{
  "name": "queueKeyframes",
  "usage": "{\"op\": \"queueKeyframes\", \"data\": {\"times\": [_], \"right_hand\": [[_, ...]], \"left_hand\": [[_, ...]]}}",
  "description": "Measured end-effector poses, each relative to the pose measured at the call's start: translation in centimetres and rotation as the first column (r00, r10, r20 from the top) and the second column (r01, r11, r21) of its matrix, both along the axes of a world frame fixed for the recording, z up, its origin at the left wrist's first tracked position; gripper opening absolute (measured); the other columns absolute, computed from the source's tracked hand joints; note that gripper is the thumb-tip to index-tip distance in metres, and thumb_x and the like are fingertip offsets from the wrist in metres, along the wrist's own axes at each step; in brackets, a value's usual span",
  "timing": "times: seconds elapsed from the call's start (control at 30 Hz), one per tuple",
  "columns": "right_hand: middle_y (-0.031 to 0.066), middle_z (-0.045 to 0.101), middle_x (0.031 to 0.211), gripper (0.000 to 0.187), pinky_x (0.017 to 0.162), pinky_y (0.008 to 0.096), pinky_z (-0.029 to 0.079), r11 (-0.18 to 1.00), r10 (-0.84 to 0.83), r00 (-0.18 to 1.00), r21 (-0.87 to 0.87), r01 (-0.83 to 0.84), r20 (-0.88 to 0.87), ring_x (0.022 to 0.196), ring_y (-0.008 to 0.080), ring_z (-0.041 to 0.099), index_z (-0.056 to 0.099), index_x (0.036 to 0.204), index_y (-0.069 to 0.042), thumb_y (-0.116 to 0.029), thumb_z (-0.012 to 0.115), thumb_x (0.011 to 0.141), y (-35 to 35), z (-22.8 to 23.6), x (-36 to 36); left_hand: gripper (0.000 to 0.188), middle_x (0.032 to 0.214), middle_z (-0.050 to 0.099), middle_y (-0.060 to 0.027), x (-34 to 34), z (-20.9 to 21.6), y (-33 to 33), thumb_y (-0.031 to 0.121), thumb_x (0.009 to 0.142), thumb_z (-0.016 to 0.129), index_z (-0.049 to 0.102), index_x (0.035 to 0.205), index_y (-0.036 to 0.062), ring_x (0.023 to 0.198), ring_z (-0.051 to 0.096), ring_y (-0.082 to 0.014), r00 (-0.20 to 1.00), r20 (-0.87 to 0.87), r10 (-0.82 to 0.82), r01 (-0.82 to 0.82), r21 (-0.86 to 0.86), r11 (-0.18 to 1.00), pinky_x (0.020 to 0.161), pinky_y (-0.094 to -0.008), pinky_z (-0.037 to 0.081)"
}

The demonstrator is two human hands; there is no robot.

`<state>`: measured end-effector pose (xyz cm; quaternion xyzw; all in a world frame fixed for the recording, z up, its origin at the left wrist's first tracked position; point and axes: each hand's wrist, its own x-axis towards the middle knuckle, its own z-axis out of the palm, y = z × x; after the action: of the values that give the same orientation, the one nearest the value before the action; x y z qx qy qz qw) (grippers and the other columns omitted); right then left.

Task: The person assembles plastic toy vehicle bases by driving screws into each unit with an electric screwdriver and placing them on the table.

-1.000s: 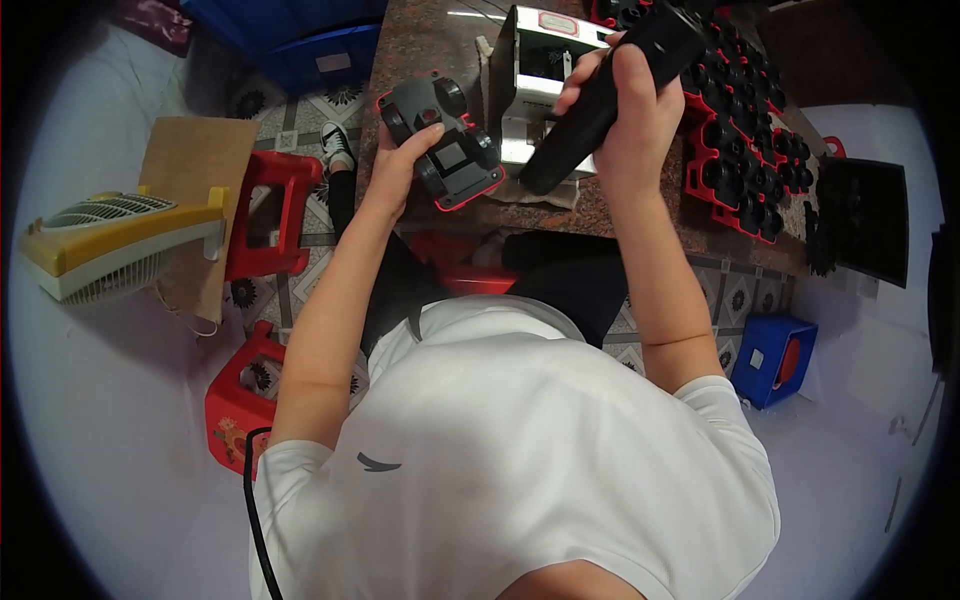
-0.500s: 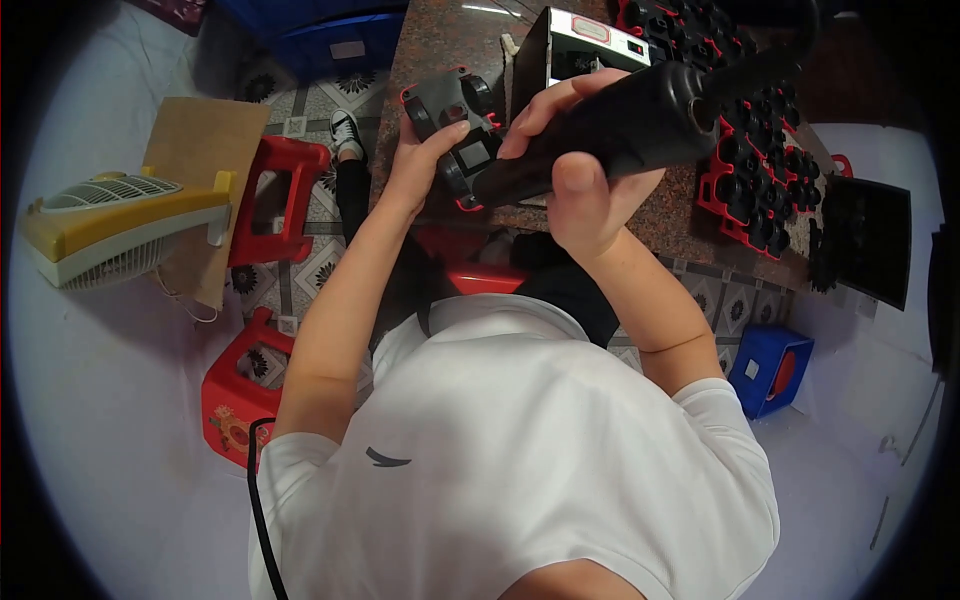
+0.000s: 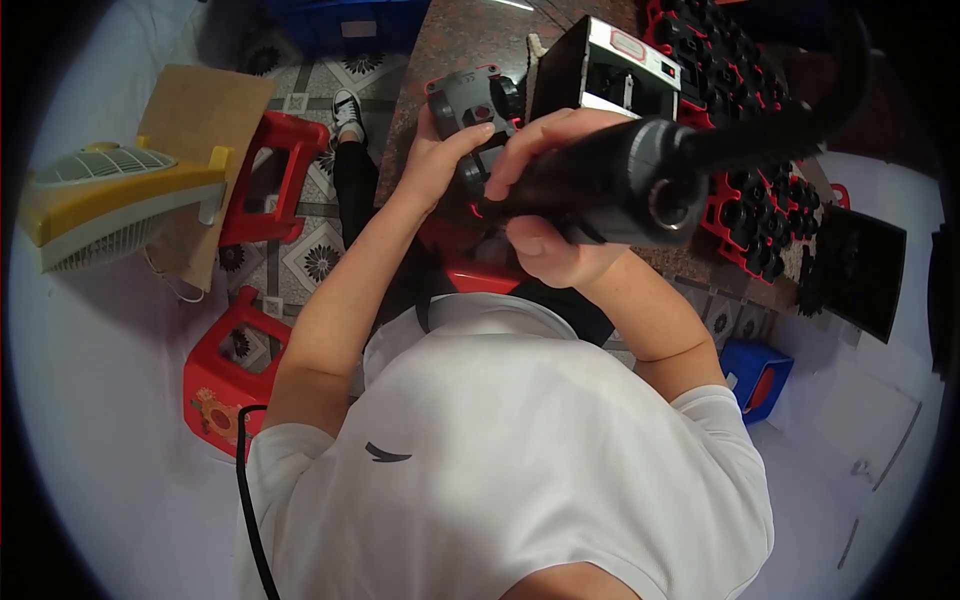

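Observation:
My left hand is closed around a toy car chassis, grey on its face, with black wheels and small red parts. Its thumb presses on the chassis face. Wrapped in my right hand is a thick black cylindrical tool, which looks like an electric screwdriver. A black cord leaves its rear end. The tool's front end points at the chassis, but its tip is hidden behind my fingers, so I cannot tell whether it touches. Both things are held above the near edge of the stone table.
Behind my right hand stands a white-and-black box with a red switch. Rows of black-wheeled, red-edged chassis cover the table's right side. A dark screen is farther right. Red stools and a yellow fan are at left.
The screwdriver's rear end has swung down toward me, with my right hand turning along with it. The chassis stays in my left hand, slightly farther right in view.

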<state>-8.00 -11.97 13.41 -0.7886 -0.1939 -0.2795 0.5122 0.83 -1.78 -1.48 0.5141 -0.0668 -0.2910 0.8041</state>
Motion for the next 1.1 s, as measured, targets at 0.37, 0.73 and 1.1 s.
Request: {"op": "queueKeyframes", "data": {"times": [0.37,0.73,1.1], "right_hand": [[0.0067,0.062,0.074,0.058,0.058,0.0281,0.049,0.998,-0.065,0.997,0.016,0.064,0.032,0.059,0.016,0.058,0.049,0.106,-0.002,-0.032,0.079,0.067,0.2,-0.3,-0.5],[0.0142,0.059,0.079,0.052,0.059,0.0267,0.05,0.882,-0.336,0.917,0.412,0.226,0.216,0.065,0.0172,0.059,0.042,0.109,0.004,-0.021,0.074,0.076,-7.1,-0.9,-4.4],[0.014,0.056,0.081,0.057,0.059,0.0329,0.053,0.883,-0.406,0.892,0.34,0.325,0.201,0.066,0.0205,0.059,0.039,0.115,-0.001,-0.036,0.068,0.081,-7.0,-2.8,-5.4]], "left_hand": [[0.046,0.103,0.059,-0.006,0.0,1.9,0.4,0.015,0.074,0.071,0.051,0.115,0.0034,0.096,0.056,-0.016,0.995,0.065,-0.079,0.077,0.043,0.996,0.087,-0.0292,0.043],[0.058,0.11,0.055,-0.008,-0.2,1.1,1.4,0.02,0.073,0.072,0.043,0.122,0.0047,0.102,0.054,-0.0177,0.972,-0.081,-0.222,0.231,0.127,0.965,0.089,-0.0312,0.044],[0.059,0.112,0.053,-0.0078,-0.3,0.9,1.3,0.022,0.075,0.07,0.042,0.124,0.0068,0.103,0.054,-0.0184,0.967,-0.127,-0.221,0.239,0.143,0.961,0.089,-0.0317,0.044]]}}
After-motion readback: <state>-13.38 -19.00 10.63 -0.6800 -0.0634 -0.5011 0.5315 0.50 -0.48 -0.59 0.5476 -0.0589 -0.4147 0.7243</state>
